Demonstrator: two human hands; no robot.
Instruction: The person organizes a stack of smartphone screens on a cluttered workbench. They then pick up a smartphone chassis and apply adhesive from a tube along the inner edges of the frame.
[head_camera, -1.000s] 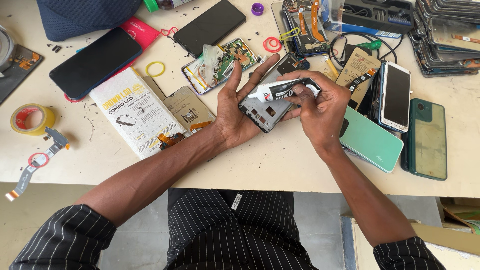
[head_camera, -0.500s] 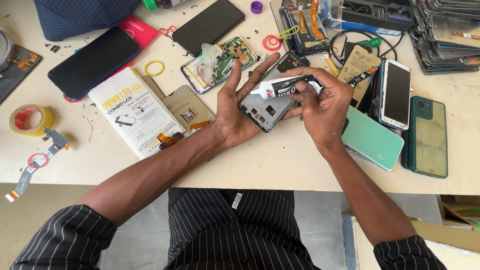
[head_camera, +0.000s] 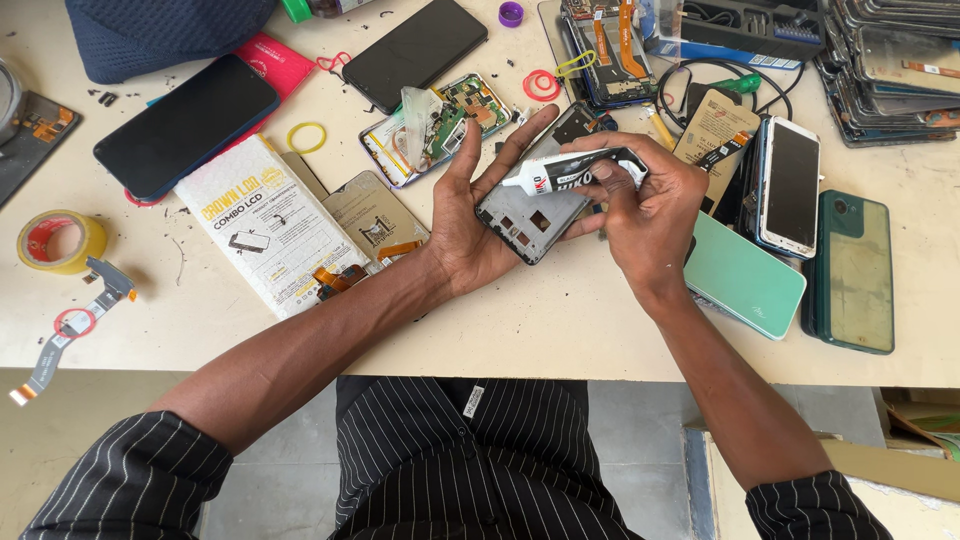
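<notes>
The right hand (head_camera: 645, 215) hides the glue tube's (head_camera: 565, 172) rear; its nozzle tip seems too small to judge.

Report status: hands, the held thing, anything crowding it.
Left hand cradles phone frame. Right hand holds glue tube, nozzle over frame's edge. Phones and parts crowd the table.
</notes>
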